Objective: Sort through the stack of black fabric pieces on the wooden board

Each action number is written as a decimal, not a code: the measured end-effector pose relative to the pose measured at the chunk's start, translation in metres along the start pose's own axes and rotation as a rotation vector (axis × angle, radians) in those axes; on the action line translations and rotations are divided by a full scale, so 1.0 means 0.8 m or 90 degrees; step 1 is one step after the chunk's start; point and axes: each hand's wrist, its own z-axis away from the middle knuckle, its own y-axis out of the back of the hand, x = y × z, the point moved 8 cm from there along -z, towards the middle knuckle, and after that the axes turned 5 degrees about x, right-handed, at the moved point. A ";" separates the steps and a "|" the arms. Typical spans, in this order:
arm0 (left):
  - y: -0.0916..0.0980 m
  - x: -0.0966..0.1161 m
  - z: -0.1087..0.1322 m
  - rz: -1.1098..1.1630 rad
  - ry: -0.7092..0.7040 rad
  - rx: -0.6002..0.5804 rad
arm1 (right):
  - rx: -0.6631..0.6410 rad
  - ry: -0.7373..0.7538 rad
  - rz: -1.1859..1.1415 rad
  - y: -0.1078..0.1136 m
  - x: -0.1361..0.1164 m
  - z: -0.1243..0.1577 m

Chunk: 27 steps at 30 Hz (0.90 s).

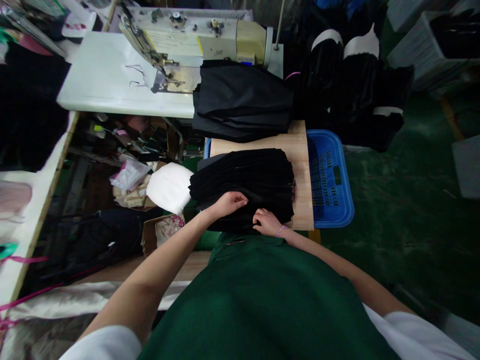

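A stack of folded black fabric pieces [243, 172] lies in front of me on a light wooden board [303, 190]. Over the near part of this stack, my left hand [229, 204] is closed, its thumb and fingertips pinched together at the dark cloth. Close to its right, my right hand [267, 222] has its fingers curled onto the stack's near edge, with a thin band at the wrist. Exact fingertip contact is hard to make out against the black. Farther away, a second stack of dark fabric [243, 102] rests partly on the sewing machine table [108, 75].
A sewing machine [198, 37] stands beyond the stacks. Under the board is a blue plastic basket [333, 182]. A white padded seat or bundle [170, 187] sits left of the near stack. Dark bundles with white bands [360, 75] lie at the back right, near a grey bin [423, 45].
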 end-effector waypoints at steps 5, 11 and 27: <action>-0.040 -0.029 0.021 -0.088 0.034 -0.216 | 0.059 0.020 -0.063 0.027 0.004 -0.006; -0.030 -0.020 0.023 -0.215 0.007 -0.154 | 0.100 0.115 -0.076 0.059 -0.015 -0.002; -0.021 0.043 0.038 -0.467 -0.286 -0.031 | 0.249 0.109 -0.030 0.107 -0.035 -0.001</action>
